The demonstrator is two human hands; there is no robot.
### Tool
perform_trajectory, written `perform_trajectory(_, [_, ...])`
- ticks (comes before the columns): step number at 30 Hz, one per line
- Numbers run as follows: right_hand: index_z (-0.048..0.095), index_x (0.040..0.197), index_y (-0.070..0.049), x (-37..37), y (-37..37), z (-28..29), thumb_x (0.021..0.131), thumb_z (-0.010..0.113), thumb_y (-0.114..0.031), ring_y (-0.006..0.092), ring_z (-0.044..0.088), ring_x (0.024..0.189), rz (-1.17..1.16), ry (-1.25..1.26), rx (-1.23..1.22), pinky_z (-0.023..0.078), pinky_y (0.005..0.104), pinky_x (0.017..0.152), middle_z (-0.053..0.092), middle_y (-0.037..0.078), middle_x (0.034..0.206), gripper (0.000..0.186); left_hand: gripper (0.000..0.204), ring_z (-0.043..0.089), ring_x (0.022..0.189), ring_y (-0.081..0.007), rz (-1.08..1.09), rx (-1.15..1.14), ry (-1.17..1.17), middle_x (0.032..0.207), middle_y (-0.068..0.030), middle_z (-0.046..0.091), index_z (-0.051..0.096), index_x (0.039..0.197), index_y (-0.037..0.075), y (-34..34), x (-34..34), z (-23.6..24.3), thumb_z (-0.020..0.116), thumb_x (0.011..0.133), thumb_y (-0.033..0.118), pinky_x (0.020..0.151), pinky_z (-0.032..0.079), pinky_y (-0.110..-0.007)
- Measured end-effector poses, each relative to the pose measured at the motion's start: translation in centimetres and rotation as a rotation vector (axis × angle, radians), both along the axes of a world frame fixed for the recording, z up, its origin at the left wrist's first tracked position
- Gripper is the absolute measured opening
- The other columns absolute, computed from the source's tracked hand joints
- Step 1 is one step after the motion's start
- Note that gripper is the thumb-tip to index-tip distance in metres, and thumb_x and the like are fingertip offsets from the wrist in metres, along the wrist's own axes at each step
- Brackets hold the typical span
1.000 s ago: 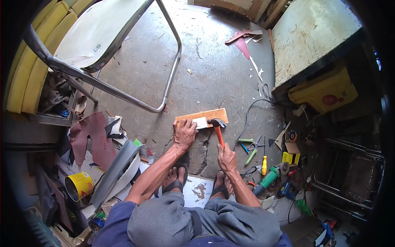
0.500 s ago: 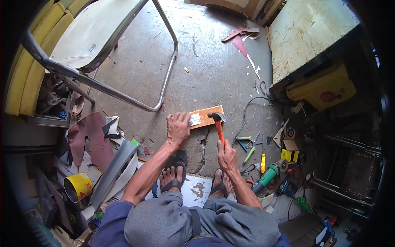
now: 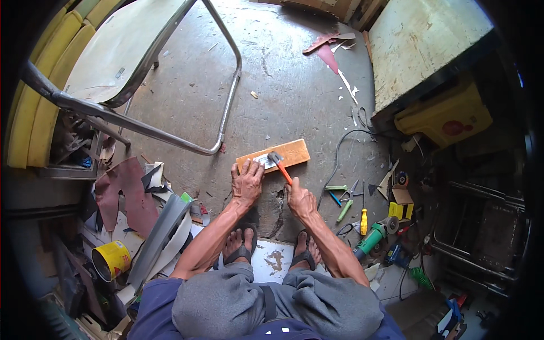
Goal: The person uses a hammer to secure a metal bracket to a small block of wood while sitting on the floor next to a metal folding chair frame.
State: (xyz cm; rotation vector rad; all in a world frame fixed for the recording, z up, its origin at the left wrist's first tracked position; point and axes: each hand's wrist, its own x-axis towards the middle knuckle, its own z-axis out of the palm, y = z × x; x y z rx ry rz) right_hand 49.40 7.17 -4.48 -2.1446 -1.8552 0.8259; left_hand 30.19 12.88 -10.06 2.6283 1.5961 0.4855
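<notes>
On the concrete floor lies a wooden block [image 3: 294, 152], with a flat white piece [image 3: 263, 161] on top of it. My left hand [image 3: 247, 186] rests at the block's near left side; its fingertips press down on the white piece and the wood. In my right hand [image 3: 301, 199] is a claw hammer [image 3: 283, 170], gripped by its orange handle. Its dark head sits over the right end of the white piece, at or just above it. The fingers of my right hand wrap round the handle. The part of the white piece under my left fingers is hidden.
Right of my feet lie scissors [image 3: 352, 191], a yellow screwdriver [image 3: 363, 222] and a green angle grinder [image 3: 371, 240]. A dark cable [image 3: 339, 148] crosses the floor. A metal-framed chair [image 3: 231, 102] stands at far left, above material scraps [image 3: 127, 192] and a yellow can [image 3: 111, 259].
The hammer has swung left and down onto the white piece, with my right hand moving left. My left hand has lowered, and more of the block's left end shows.
</notes>
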Motion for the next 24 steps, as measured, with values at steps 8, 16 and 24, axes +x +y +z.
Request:
perform_trajectory(8, [0.046,0.103,-0.004,0.9,-0.6,-0.7,0.104,0.053,-0.03,0.0516,0.064,0.069,-0.059,-0.031,0.011,0.049,0.0598,0.056,0.064,0.03,0.073,0.027,0.035,0.053,0.127,-0.0248,-0.002,-0.031,-0.019,0.125,-0.0047,0.065,0.067,0.124,0.013,0.3,0.4,-0.1,0.064,0.091,0.024,0.108,0.028,-0.054])
perform_trajectory(16, [0.043,0.102,-0.005,0.8,-3.8,-1.2,0.102,0.054,-0.028,0.0502,0.065,0.066,-0.027,-0.004,0.049,0.048,0.06,0.054,0.064,0.028,0.071,0.026,0.032,0.056,0.124,-0.0243,-0.025,0.026,0.007,0.122,-0.0051,0.066,0.068,0.121,0.012,0.2,0.4,0.2,0.062,0.093,0.025,0.108,0.03,-0.055])
perform_trajectory(24, [0.048,0.101,-0.002,2.0,-3.6,-1.6,0.103,0.05,-0.042,0.0549,0.064,0.079,-0.195,0.119,-0.021,0.047,0.0641,0.067,0.065,0.033,0.079,0.04,0.033,0.054,0.125,-0.0234,-0.056,0.031,0.001,0.122,-0.0053,0.065,0.068,0.122,0.012,0.4,0.5,-0.5,0.063,0.092,0.026,0.11,0.029,-0.055])
